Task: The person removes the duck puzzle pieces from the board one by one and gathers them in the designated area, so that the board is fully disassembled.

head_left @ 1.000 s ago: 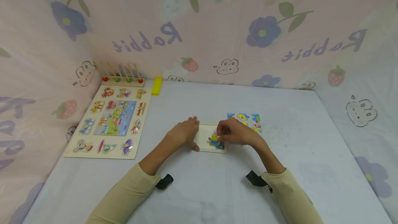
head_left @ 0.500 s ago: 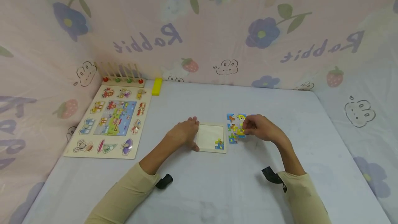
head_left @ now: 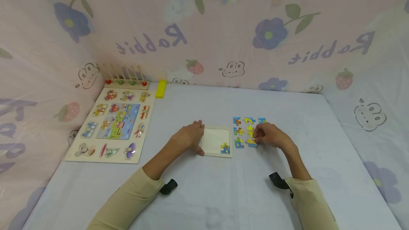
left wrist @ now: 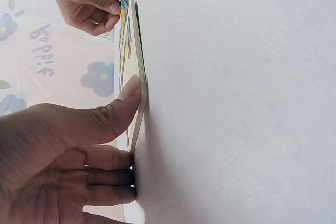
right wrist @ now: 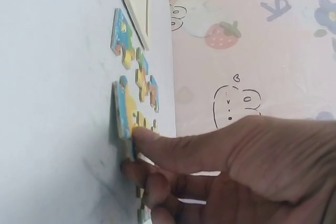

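In the head view a pale square puzzle tray (head_left: 211,140) lies mid-table, with one blue-and-yellow puzzle piece (head_left: 225,148) in its lower right corner. My left hand (head_left: 189,136) spans the tray's left side. The left wrist view has its thumb resting on the rim and its straight fingers touching beside the edge. To the right of the tray, my right hand (head_left: 270,136) pinches a yellow-and-blue puzzle piece (right wrist: 125,111) by its edge, low over the tabletop and slightly tilted. Several loose pieces (head_left: 238,131) lie in rows nearby, some partly hidden by the right hand.
A large picture puzzle board (head_left: 118,121) lies at the left. Behind it stands a rack of wooden pegs (head_left: 126,82) with red and green beads, beside a yellow block (head_left: 161,89). Printed cloth (head_left: 211,27) walls the table's back and sides.
My right hand has carried the yellow-and-blue puzzle piece from above the tray rightward to the loose pieces and lowered it there. My left hand stays at the tray.
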